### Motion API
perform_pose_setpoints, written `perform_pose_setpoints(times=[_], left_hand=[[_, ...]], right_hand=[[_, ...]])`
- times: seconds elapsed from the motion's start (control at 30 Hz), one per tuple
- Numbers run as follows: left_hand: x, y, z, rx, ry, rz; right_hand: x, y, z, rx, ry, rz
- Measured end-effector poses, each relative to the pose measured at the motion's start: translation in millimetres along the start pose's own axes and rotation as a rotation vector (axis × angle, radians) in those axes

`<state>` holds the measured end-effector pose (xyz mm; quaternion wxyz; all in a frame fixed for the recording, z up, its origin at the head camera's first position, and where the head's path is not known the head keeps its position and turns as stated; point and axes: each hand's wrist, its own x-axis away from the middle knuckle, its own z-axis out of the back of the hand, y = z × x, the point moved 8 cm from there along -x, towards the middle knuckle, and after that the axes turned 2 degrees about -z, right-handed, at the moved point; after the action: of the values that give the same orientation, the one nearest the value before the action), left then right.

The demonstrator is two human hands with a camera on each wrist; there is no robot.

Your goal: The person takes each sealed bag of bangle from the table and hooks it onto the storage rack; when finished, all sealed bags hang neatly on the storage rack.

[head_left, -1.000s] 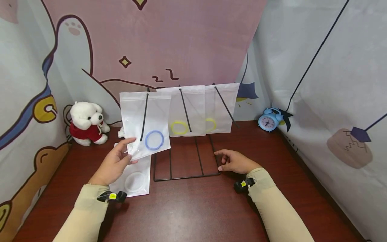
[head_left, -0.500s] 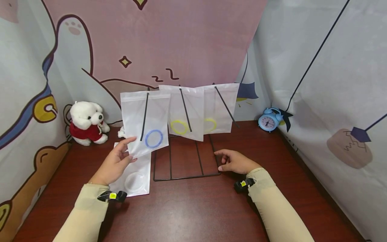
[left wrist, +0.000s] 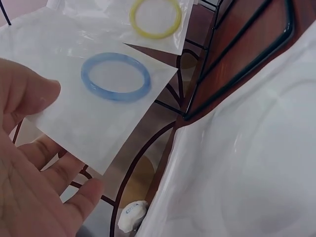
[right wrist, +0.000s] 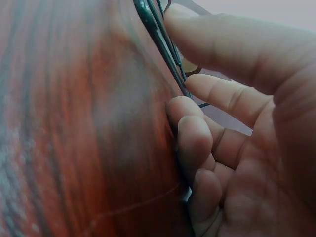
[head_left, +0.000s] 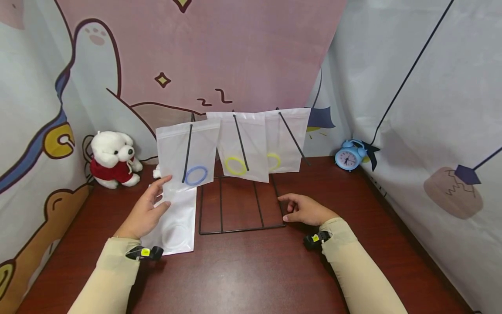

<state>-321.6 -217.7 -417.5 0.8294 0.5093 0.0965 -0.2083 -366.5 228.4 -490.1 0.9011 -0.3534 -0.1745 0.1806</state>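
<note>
A white zip bag with a blue bangle inside hangs from the left prong of a black wire rack. My left hand is at this bag's lower left corner. Its thumb stands apart from the other fingers, and the bag's edge lies between them without a visible pinch. Two more white bags, the middle one and the right one, hang alongside, each with a yellow ring. My right hand holds the right side of the rack's base between thumb and curled fingers.
Another white bag, with a clear ring showing, lies on the brown table below the left hand. A plush dog in red sits at the back left. A blue alarm clock stands at the back right.
The blue-bangle bag has swung back and up, away from the left fingers, which have spread. The middle bag has shifted about on its prong. My right hand has stayed still.
</note>
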Motion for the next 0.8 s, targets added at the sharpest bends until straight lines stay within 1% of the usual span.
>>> perform_pose_setpoints(times=[0.23, 0.3, 0.33, 0.37, 0.43, 0.5, 0.57, 0.63, 0.67, 0.73, 0.8], left_hand=[[1.1, -4.2, 7.2, -0.008, 0.041, 0.020], [1.4, -8.2, 11.3, -0.017, 0.050, 0.037], [1.6, -11.6, 13.9, -0.021, 0.051, 0.055], [2.1, -16.3, 16.7, -0.032, 0.051, 0.084], [4.0, -28.5, 22.6, -0.058, 0.046, 0.163], [7.8, -43.9, 28.4, -0.096, 0.031, 0.269], [13.3, -60.0, 33.2, -0.148, 0.001, 0.382], [19.4, -74.0, 36.2, -0.217, -0.058, 0.481], [22.0, -79.3, 37.0, -0.259, -0.095, 0.517], [26.4, -87.0, 38.1, -0.337, -0.167, 0.571], [29.1, -90.7, 37.9, -0.394, -0.228, 0.596]], right_hand=[[0.5, -0.8, 0.1, -0.001, -0.001, 0.001], [0.5, -1.0, 0.1, -0.002, -0.002, 0.004], [0.4, -1.0, 0.0, -0.001, -0.001, 0.006], [0.2, -1.0, -0.1, -0.001, -0.001, 0.007], [-0.1, -0.8, -0.4, -0.001, -0.001, 0.009], [-0.4, -0.3, -0.9, -0.001, -0.003, 0.008], [-0.6, 0.0, -1.3, -0.001, -0.005, 0.007], [-0.6, 0.4, -1.5, 0.005, -0.005, 0.007], [-0.9, 0.5, -1.5, 0.006, -0.005, 0.008], [-0.7, 0.5, -1.2, 0.007, -0.002, 0.006], [-0.4, 0.3, -0.7, 0.006, 0.000, 0.003]])
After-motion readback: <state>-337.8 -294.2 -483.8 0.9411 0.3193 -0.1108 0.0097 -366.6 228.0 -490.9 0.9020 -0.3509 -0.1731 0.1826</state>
